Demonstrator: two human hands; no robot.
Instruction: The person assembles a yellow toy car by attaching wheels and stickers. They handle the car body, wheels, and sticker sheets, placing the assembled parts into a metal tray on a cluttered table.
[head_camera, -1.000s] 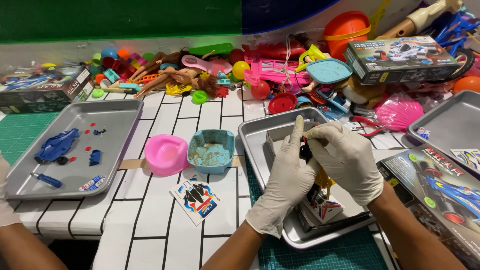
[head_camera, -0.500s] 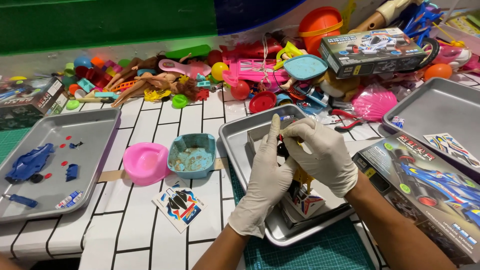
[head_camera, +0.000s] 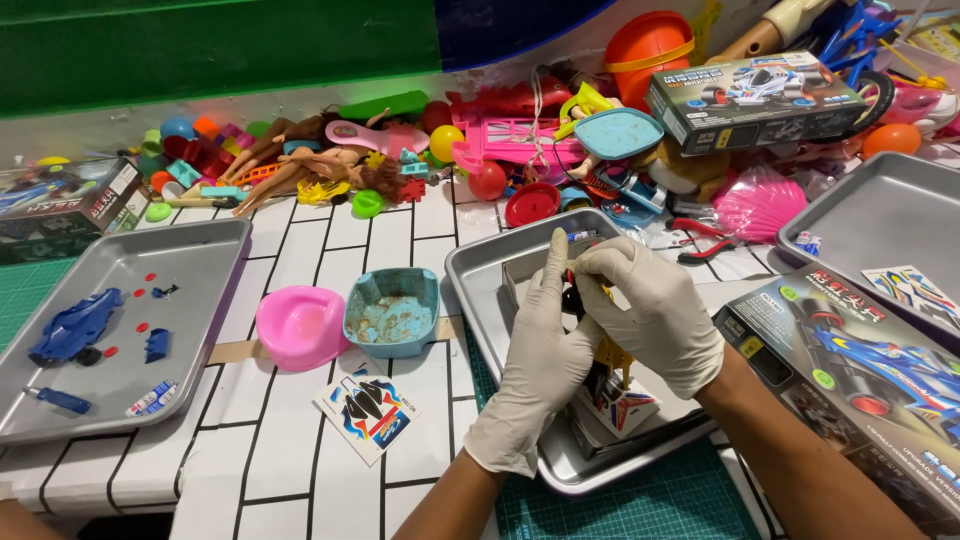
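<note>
Both my hands wear white gloves and work over the middle metal tray (head_camera: 478, 285). My left hand (head_camera: 540, 360) and my right hand (head_camera: 655, 315) together grip a small toy car chassis (head_camera: 605, 355), black and yellow, mostly hidden between the fingers. My left index finger points straight up. Under the chassis lie a folded printed sheet (head_camera: 625, 410) and a flat dark box inside the tray.
A left metal tray (head_camera: 200, 250) holds a blue car body (head_camera: 75, 325) and small parts. A pink bowl (head_camera: 298, 325), a blue tub (head_camera: 392, 312) and a sticker sheet (head_camera: 368, 412) lie between trays. Toy kit boxes (head_camera: 860, 370) sit right; a heap of plastic toys (head_camera: 480, 150) lines the back.
The view has shifted a little, so everything sits slightly lower and to the right in frame. My hands stay together on the chassis over the middle tray, fingers shifting slightly.
</note>
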